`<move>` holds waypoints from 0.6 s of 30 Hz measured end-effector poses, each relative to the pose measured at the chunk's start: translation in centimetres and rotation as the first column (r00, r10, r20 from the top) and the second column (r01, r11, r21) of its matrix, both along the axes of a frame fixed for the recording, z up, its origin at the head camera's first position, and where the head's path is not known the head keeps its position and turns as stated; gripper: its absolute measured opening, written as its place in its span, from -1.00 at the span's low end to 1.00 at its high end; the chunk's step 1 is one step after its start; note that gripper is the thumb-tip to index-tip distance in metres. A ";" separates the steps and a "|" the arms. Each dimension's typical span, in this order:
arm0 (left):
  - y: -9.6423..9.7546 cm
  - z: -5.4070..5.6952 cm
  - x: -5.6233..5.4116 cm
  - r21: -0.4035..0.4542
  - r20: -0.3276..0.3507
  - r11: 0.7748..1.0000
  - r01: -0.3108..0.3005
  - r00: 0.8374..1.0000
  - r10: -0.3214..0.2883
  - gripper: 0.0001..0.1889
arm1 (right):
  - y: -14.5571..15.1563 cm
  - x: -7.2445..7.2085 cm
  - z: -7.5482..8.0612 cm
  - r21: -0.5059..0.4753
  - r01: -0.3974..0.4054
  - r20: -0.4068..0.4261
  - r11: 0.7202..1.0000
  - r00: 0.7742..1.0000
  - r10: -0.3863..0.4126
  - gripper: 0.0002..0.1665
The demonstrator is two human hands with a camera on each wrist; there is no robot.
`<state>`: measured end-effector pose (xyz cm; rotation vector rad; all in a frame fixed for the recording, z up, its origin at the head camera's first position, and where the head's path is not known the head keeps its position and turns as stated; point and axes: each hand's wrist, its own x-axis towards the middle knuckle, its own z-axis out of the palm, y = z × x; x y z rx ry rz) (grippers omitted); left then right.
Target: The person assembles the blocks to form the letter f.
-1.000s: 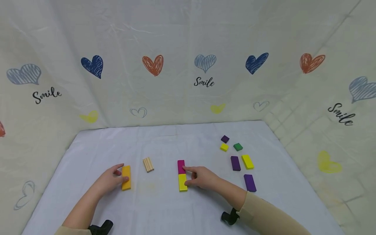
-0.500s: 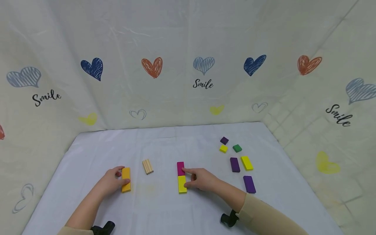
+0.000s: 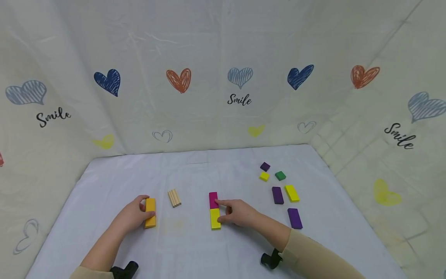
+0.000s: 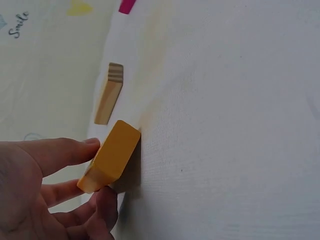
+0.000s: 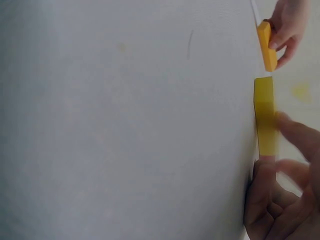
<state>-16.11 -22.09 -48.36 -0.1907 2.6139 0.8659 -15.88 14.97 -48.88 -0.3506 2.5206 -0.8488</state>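
In the head view, my left hand (image 3: 130,215) holds an orange block (image 3: 150,219) at the left, thumb across its face. The left wrist view shows thumb and fingers on opposite sides of this orange block (image 4: 117,150), which is tilted, with a shadow beside it. Near the middle, my right hand (image 3: 240,212) touches two blocks laid end to end. Its index fingertip is at the pink block (image 3: 213,198) and its thumb at the yellow block (image 3: 215,223). From the right wrist, the yellow block (image 5: 265,115) shows, with the fingers hiding most of the pink one.
A bundle of plain wooden pieces (image 3: 174,198) lies between the hands. At the right are two purple blocks (image 3: 277,195), a yellow block (image 3: 292,193) and smaller purple, yellow and green pieces (image 3: 280,176). A heart-printed curtain (image 3: 209,116) rises behind the white table (image 3: 188,252).
My left hand has closed its fingers around the orange block, the index finger coming in to its far end. The right hand stays by the pink and yellow blocks. The head view shifted slightly.
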 end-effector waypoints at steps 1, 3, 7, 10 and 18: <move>-0.1 -0.1 -0.1 0.010 0.003 1.000 -0.005 1.000 0.005 -0.24 | 0.0 0.0 0.0 -0.002 0.001 0.001 1.000 1.000 -0.001 -0.20; -0.3 -0.3 -0.2 0.037 0.011 0.999 -0.015 1.000 0.015 -0.30 | 0.0 0.0 0.0 -0.001 0.002 0.001 1.000 1.000 -0.002 -0.19; -0.7 -0.4 -0.2 0.104 0.018 0.994 -0.028 0.999 0.026 -0.38 | 0.0 -0.1 -0.1 0.004 0.004 0.003 1.000 1.000 -0.004 -0.19; -1.0 -0.2 -0.1 0.142 0.019 0.989 -0.029 0.999 0.027 -0.40 | 0.0 -0.2 -0.2 0.010 0.005 0.002 1.000 1.000 -0.005 -0.19; -1.4 0.3 0.0 0.184 -0.001 0.982 -0.043 0.999 0.043 -0.39 | 0.0 -0.2 -0.3 0.008 0.008 0.007 1.000 1.000 -0.008 -0.18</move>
